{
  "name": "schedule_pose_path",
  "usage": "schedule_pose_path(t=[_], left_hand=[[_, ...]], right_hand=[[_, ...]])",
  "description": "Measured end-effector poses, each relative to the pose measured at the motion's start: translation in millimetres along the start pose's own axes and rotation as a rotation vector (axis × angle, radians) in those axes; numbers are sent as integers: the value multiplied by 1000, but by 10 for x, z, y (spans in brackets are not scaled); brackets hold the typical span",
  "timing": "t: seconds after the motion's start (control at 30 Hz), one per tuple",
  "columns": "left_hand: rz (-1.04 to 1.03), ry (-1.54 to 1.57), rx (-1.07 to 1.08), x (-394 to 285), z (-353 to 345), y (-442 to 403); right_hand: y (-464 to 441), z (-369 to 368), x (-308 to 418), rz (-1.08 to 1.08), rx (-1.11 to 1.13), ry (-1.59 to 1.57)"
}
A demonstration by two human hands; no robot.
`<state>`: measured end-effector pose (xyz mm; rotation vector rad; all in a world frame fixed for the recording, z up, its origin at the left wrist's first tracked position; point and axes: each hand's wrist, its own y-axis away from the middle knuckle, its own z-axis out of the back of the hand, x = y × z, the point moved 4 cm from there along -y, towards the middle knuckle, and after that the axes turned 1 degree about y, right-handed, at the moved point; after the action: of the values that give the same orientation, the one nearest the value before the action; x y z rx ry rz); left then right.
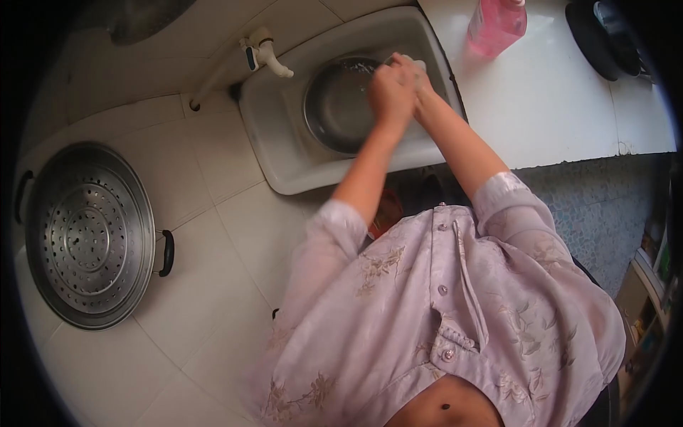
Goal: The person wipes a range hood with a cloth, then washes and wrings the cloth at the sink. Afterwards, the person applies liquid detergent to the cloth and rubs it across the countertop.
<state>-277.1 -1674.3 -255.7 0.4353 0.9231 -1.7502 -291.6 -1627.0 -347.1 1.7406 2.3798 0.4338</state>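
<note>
Over the right side of a round steel basin (340,107), my left hand (393,96) and my right hand (415,78) are pressed together. The fingers of both are closed. A small whitish thing (420,65) shows at the far edge of my right hand; its kind is not clear. My left hand covers most of what lies between the palms. The basin stands in a pale sink (284,167) and seems to hold some water, with light glints near its far rim.
A white tap (274,60) with a blue handle is at the sink's far left. A perforated steel steamer (89,231) with black handles sits on the tiles at left. On the right counter (555,107) stand a pink bottle (496,27) and dark pans (597,43).
</note>
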Motion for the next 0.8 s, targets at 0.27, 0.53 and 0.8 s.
schedule_pose_path(t=[0.27,0.53,0.8], left_hand=[[294,-136,76,428,-63,-344],[281,-268,205,540,-135,-418],[616,873,398,471,-25,-198]], right_hand=[[-8,11,-88,214,-336,248],[207,-203,-268,-24,-174,6],[435,-330,-1,-310,2,-211]])
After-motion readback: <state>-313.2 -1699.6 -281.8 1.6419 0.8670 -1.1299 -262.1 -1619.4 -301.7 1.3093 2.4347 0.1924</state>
